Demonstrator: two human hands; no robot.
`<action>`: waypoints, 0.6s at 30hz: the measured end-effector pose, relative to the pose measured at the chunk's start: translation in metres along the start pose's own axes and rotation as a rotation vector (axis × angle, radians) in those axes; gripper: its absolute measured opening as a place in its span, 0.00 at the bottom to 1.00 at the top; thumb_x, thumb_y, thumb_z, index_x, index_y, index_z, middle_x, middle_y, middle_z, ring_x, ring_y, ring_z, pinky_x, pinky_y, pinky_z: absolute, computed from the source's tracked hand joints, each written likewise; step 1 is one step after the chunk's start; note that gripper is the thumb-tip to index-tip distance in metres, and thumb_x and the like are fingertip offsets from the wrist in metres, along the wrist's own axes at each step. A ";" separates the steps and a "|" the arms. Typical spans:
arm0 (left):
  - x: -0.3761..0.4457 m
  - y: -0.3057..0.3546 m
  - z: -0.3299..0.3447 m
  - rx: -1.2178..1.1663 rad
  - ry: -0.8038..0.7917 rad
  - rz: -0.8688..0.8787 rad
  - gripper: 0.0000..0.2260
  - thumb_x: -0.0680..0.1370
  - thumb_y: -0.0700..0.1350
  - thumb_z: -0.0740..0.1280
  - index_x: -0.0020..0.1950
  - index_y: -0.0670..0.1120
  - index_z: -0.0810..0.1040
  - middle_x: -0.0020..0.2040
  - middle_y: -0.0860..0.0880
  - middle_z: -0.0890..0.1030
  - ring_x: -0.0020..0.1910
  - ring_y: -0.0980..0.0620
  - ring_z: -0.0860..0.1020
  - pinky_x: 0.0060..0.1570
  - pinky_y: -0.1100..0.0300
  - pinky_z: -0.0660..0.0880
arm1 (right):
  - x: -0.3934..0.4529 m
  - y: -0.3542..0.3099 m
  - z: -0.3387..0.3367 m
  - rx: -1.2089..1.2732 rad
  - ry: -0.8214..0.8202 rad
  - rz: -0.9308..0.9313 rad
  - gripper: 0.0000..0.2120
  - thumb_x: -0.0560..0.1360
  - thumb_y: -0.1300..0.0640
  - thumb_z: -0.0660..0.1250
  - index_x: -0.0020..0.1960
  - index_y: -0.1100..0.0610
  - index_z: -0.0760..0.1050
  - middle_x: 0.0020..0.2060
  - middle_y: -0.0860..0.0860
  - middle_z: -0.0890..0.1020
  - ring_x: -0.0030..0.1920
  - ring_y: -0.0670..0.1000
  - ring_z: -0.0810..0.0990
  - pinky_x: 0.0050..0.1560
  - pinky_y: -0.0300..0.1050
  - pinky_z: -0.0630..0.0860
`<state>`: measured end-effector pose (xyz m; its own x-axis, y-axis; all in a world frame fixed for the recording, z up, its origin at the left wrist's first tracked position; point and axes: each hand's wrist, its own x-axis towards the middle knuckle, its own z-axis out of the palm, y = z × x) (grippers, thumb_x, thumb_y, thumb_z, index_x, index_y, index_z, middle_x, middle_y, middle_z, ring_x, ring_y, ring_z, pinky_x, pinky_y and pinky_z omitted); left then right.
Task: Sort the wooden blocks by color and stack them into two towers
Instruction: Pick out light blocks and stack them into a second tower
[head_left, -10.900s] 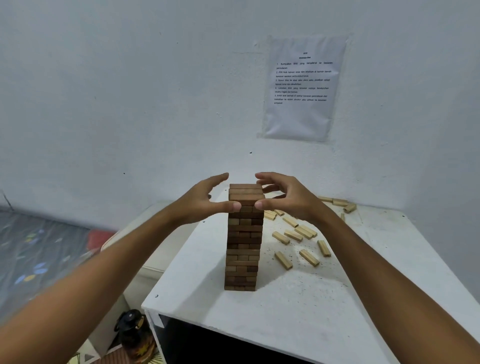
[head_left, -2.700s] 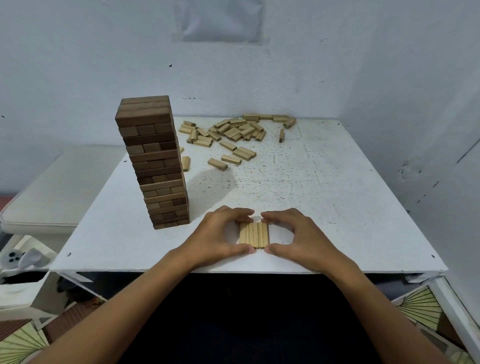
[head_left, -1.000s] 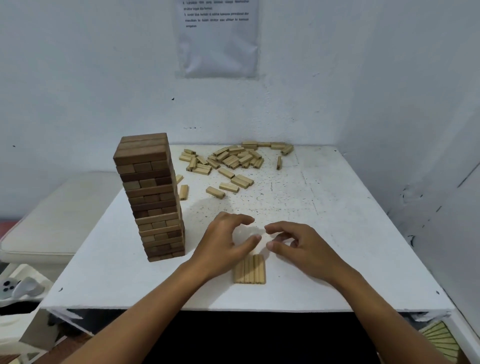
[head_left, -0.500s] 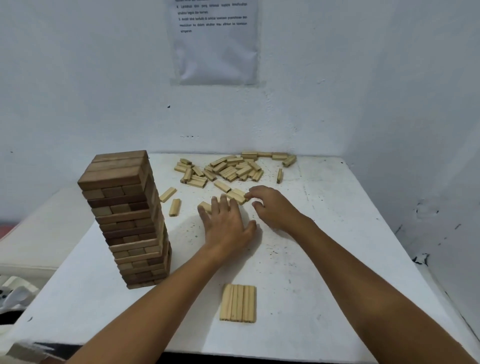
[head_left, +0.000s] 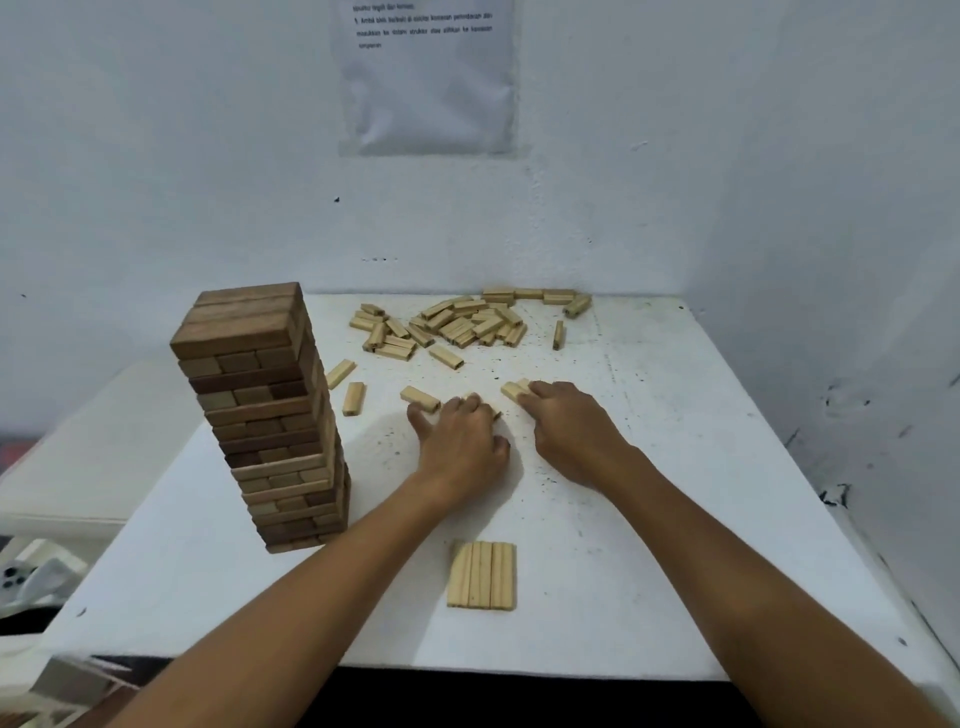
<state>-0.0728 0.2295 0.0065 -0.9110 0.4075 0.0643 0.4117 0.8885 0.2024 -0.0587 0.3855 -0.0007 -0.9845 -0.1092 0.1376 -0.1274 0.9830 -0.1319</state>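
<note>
Dark tower (head_left: 262, 415) stands complete-looking at the left of the white table (head_left: 675, 467), set well off to the side. My read: parked there so reaching arms don't brush it while the second stack goes up.

First pale layer (head_left: 482, 574) lies flat near the front edge, blocks side by side and touching, long sides running away from me. Judged as the footing of the pale tower, placed close in for easy stacking and well apart from the dark one.

Both hands are out mid-table, gathering strays. Left hand (head_left: 460, 444) is palm down with its fingers curled over at least one pale block; a sliver of wood shows at the fingertips, so I take it as grasping. A loose block (head_left: 420, 399) lies just beside its thumb side, ungrasped as far as I can see. Right hand (head_left: 569, 426) has its fingertips curled down onto a pale block pair (head_left: 515, 388), apparently pinching or dragging them toward me; whether they are lifted off the table I cannot tell.

Main pile (head_left: 457, 325) of pale blocks sits at the far edge by the wall, jumbled. Two more strays (head_left: 349, 387) lie between pile and dark tower.

Nearest strays get taken first, I judge: short reach, and it clears the lane to the pile.

Paper sheet (head_left: 428, 78) on the wall, text too small to read.
</note>
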 end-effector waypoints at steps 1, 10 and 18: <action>-0.003 0.003 -0.001 -0.019 -0.006 0.037 0.14 0.78 0.46 0.56 0.60 0.45 0.76 0.64 0.50 0.74 0.66 0.51 0.69 0.67 0.38 0.53 | -0.011 0.003 -0.001 -0.008 -0.003 0.026 0.27 0.77 0.62 0.55 0.76 0.52 0.63 0.70 0.51 0.71 0.63 0.57 0.69 0.61 0.49 0.68; -0.019 0.014 -0.005 -0.186 -0.111 0.384 0.13 0.74 0.42 0.59 0.43 0.43 0.83 0.45 0.51 0.82 0.43 0.52 0.78 0.60 0.37 0.71 | -0.100 -0.006 -0.017 -0.080 -0.014 0.220 0.29 0.78 0.63 0.54 0.78 0.50 0.57 0.68 0.53 0.69 0.62 0.58 0.68 0.58 0.50 0.67; -0.048 0.044 -0.011 -0.205 -0.246 0.558 0.07 0.74 0.40 0.68 0.48 0.41 0.85 0.54 0.48 0.84 0.52 0.49 0.81 0.52 0.51 0.76 | -0.165 -0.022 -0.026 0.030 0.026 0.313 0.20 0.76 0.61 0.59 0.68 0.57 0.71 0.58 0.57 0.72 0.56 0.60 0.71 0.53 0.50 0.71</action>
<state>-0.0113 0.2470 0.0235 -0.5187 0.8549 -0.0068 0.7868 0.4804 0.3875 0.1099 0.3861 0.0049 -0.9731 0.2021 0.1109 0.1772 0.9634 -0.2011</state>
